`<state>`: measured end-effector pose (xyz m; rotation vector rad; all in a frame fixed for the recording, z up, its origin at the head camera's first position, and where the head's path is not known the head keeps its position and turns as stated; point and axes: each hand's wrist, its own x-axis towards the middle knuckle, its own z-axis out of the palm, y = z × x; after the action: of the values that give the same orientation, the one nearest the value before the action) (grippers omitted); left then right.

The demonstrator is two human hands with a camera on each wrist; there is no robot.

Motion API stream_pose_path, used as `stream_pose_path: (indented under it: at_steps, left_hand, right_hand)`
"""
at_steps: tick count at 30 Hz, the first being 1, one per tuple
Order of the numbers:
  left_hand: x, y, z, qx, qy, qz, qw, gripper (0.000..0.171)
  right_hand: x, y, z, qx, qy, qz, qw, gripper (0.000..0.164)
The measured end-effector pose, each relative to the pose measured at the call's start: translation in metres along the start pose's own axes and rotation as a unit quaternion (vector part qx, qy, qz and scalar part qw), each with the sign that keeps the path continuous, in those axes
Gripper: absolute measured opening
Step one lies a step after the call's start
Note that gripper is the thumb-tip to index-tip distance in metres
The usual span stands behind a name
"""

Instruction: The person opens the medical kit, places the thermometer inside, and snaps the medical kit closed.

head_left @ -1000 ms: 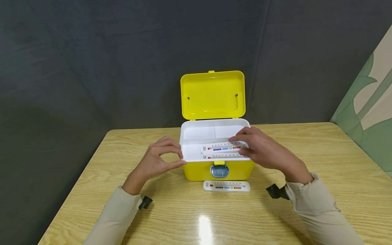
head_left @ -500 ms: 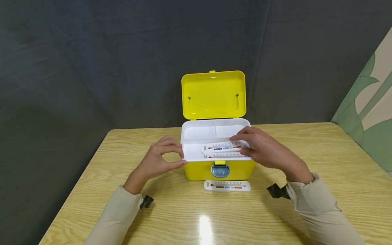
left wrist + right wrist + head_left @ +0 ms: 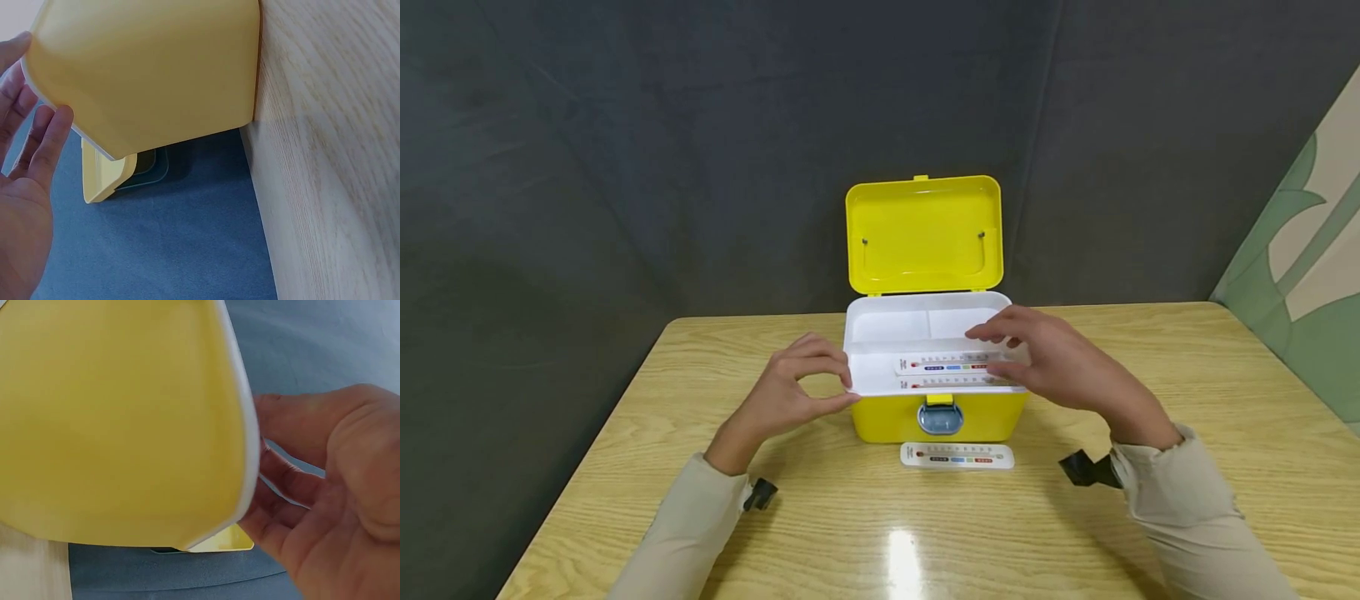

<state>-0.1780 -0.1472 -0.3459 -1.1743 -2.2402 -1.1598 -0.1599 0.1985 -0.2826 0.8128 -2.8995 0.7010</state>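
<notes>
A yellow storage box (image 3: 887, 419) with a white inner tray (image 3: 868, 379) stands with its lid (image 3: 925, 229) raised. Two white strip thermometers (image 3: 938, 365) lie side by side in the tray's front part. My left hand (image 3: 782, 387) holds the box's front left corner at the white rim; in the left wrist view its fingertips (image 3: 61, 119) touch the box's side. Over the tray's right end is my right hand (image 3: 1052, 358), thumb and fingers apart, nothing pinched between them. It covers the thermometers' right ends. Another thermometer (image 3: 957, 456) lies on the table before the box.
The wooden table (image 3: 820, 533) bears the box near its back edge. A dark cloth (image 3: 760, 167) hangs behind it. A grey latch (image 3: 940, 418) sits on the box front. The tray's back part has a divider (image 3: 928, 323).
My right hand has let go of the upper thermometer in the tray and spread its fingers slightly. That thermometer now lies straighter, parallel to the lower one. My left hand stays put.
</notes>
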Motion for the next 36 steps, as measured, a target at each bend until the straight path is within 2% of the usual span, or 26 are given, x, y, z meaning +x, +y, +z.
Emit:
stream_pose_path:
  at_steps: [5,13,19,22,26,28,30,33,36]
  left_hand:
    - [0.002,-0.003,-0.001,0.002,-0.001,0.008,1.0,0.021]
    - [0.001,-0.005,0.0,-0.001,-0.004,0.002,1.0,0.021]
    - [0.003,-0.004,0.003,-0.002,-0.005,0.013,0.9999,0.021]
    - [0.005,-0.003,0.003,-0.003,-0.005,0.022,0.9997,0.022]
    - [0.006,-0.002,0.003,-0.003,-0.009,0.017,0.9998,0.021]
    - [0.005,-0.001,0.002,-0.002,-0.011,0.013,0.9999,0.02]
    - [0.004,-0.001,0.001,0.0,-0.011,0.005,0.9999,0.019]
    - [0.002,0.0,-0.001,0.005,-0.007,0.002,1.0,0.02]
    - [0.001,-0.001,-0.002,0.006,-0.006,0.003,1.0,0.02]
  right_hand:
    - [0.0,-0.004,-0.002,0.013,0.016,-0.014,1.0,0.04]
    - [-0.005,-0.013,0.009,0.046,0.03,-0.071,0.996,0.029]
    - [-0.024,-0.02,0.021,0.043,0.046,-0.085,0.994,0.018]
    - [-0.036,-0.023,0.025,0.039,0.061,-0.117,0.991,0.016]
    - [-0.049,-0.022,0.036,0.005,0.069,-0.195,0.978,0.015]
    - [-0.051,-0.02,0.044,-0.022,0.058,-0.223,0.973,0.014]
    - [-0.052,-0.016,0.052,-0.049,0.039,-0.232,0.971,0.015]
    - [-0.049,-0.011,0.062,-0.079,0.003,-0.223,0.972,0.018]
    - [-0.046,-0.007,0.072,-0.107,-0.013,-0.23,0.967,0.021]
